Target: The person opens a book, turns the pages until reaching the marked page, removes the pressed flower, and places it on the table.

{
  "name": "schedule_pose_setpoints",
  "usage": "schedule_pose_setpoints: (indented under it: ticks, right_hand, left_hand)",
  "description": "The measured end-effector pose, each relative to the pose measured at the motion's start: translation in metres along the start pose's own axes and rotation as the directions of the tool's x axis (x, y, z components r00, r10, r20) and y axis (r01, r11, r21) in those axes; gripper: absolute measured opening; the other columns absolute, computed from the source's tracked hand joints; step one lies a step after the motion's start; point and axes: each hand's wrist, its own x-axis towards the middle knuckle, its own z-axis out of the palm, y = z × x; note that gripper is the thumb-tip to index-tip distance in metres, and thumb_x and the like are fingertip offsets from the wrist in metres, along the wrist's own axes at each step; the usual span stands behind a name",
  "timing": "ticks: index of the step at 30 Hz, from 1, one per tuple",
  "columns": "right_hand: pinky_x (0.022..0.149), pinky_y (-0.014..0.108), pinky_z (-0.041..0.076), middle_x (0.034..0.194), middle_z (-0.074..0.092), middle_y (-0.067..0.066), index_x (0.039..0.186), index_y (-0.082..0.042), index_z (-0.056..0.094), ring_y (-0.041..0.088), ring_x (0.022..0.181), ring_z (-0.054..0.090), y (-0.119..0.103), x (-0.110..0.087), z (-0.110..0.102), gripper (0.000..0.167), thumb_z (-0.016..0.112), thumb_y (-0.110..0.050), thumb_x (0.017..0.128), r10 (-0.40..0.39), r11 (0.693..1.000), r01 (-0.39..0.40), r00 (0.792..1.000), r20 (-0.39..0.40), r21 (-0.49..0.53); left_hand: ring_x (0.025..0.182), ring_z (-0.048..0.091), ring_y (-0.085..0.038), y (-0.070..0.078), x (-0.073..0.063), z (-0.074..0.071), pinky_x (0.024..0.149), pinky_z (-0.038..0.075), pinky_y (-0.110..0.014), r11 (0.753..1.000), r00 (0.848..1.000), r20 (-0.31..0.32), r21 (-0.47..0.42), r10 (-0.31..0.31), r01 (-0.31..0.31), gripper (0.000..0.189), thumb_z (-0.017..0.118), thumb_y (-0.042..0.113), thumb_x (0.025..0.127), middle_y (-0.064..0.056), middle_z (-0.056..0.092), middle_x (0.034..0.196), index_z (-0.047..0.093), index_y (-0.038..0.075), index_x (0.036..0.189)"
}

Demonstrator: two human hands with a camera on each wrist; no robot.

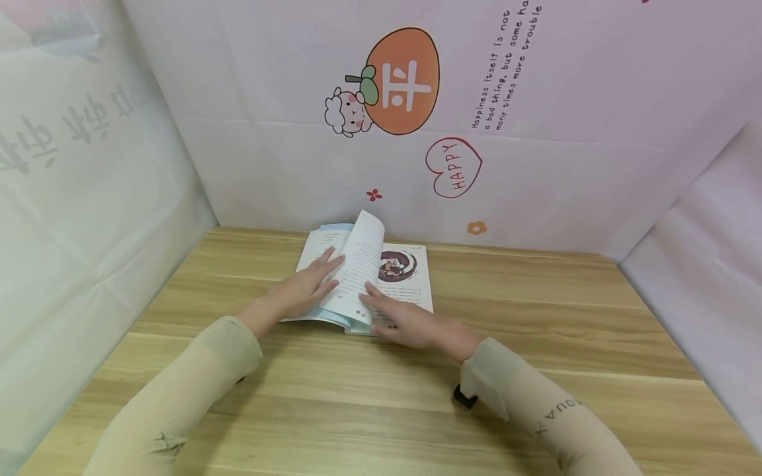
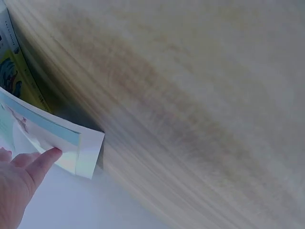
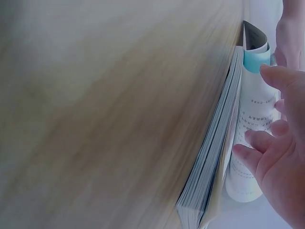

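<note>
Both arms [image 1: 184,377] reach forward, left fingers [image 1: 321,263] and right fingers [image 1: 378,295] spread.

Print [image 1: 364,258] on book [image 1: 359,281] too small to read, left hand [image 2: 19,183] cropped by left wrist view's edge

Book [image 1: 397,294] on table [image 1: 357,410], before wall [image 1: 280,152], perhaps touching it; raised page [image 1: 360,264] over book's middle.
</note>
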Motion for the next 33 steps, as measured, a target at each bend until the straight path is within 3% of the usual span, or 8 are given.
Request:
schedule_pose_setpoints:
  ticks: [9, 21, 28, 33]
  right_hand:
    - [0.12, 0.043, 0.028, 0.169, 0.012, 0.014, 0.161, -0.008, 0.033, 0.029, 0.151, 0.028, -0.007, 0.002, 0.002, 0.063, 0.06, -0.024, 0.106, 0.003, 1.0, -0.003, 0.999, 0.038, -0.013]
    - [0.117, 0.043, 0.034, 0.167, 0.016, 0.017, 0.16, -0.007, 0.036, 0.031, 0.146, 0.037, -0.016, 0.006, 0.003, 0.064, 0.063, -0.024, 0.105, -0.009, 0.999, 0.011, 0.999, 0.052, -0.05]
    - [0.118, 0.042, 0.032, 0.168, 0.017, 0.012, 0.16, -0.01, 0.036, 0.029, 0.147, 0.036, -0.017, 0.005, 0.003, 0.064, 0.063, -0.027, 0.105, 0.016, 0.998, -0.012, 0.997, 0.071, -0.056]
    - [0.119, 0.042, 0.032, 0.168, 0.018, 0.01, 0.16, -0.012, 0.037, 0.027, 0.146, 0.038, -0.013, 0.001, 0.0, 0.066, 0.065, -0.029, 0.103, 0.052, 0.998, -0.049, 0.995, 0.083, -0.039]
  left_hand:
    - [0.152, 0.012, -0.047, 0.004, 0.002, 0.005, 0.113, 0.03, -0.068, 0.995, 0.996, 0.089, 0.093, -0.027, 0.019, 0.063, 0.041, 0.044, 0.11, -0.014, 0.002, 0.171, 0.02, 0.024, 0.166]
    - [0.148, 0.003, -0.058, 0.008, 0.001, 0.007, 0.112, 0.027, -0.071, 0.994, 0.997, 0.082, 0.112, -0.004, -0.005, 0.059, 0.043, 0.041, 0.11, -0.018, 0.003, 0.171, 0.027, 0.023, 0.164]
    - [0.148, 0.002, -0.059, 0.011, 0.002, 0.008, 0.107, 0.033, -0.073, 0.986, 0.995, 0.091, 0.163, -0.04, 0.025, 0.056, 0.041, 0.042, 0.111, -0.016, 0.005, 0.171, 0.033, 0.022, 0.163]
    - [0.147, 0.003, -0.06, 0.01, 0.003, 0.01, 0.108, 0.031, -0.072, 0.98, 0.996, 0.081, 0.196, -0.046, 0.029, 0.056, 0.039, 0.041, 0.111, -0.014, 0.009, 0.17, 0.035, 0.017, 0.162]
